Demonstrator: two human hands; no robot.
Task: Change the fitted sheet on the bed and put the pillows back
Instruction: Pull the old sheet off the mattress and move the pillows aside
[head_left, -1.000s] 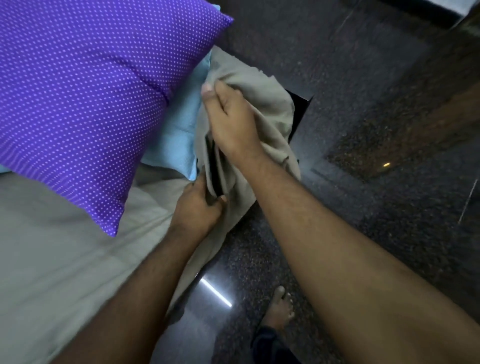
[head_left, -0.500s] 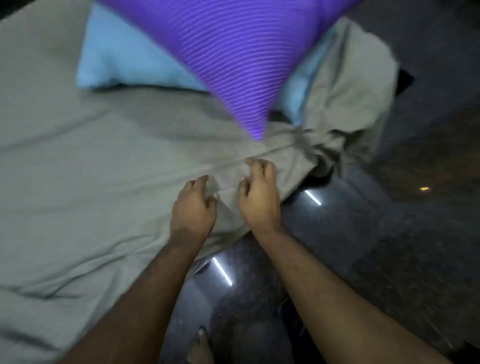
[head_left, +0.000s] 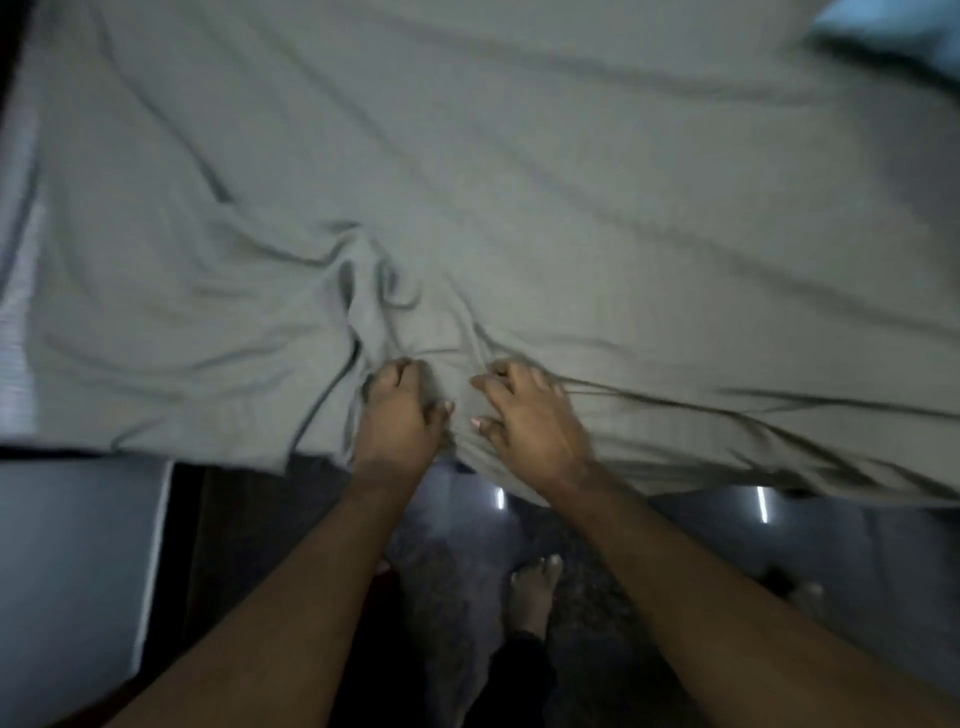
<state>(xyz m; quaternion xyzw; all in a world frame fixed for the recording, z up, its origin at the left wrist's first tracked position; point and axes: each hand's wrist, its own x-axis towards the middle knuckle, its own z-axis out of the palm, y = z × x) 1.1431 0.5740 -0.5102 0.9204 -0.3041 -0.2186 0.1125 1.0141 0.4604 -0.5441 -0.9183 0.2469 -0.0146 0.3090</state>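
The purple pillow, which filled the upper left a second ago and hung over the top middle half a second ago, is gone from view; of the light blue pillow (head_left: 893, 26) only a corner remains, at the top right edge of the bed; the right hand (head_left: 524, 415) has left the bunched corner of the grey sheet (head_left: 467, 182) and now grips it at the bed's near edge, just beside the left hand (head_left: 400, 415), which also clutches a fold; creases radiate from both.
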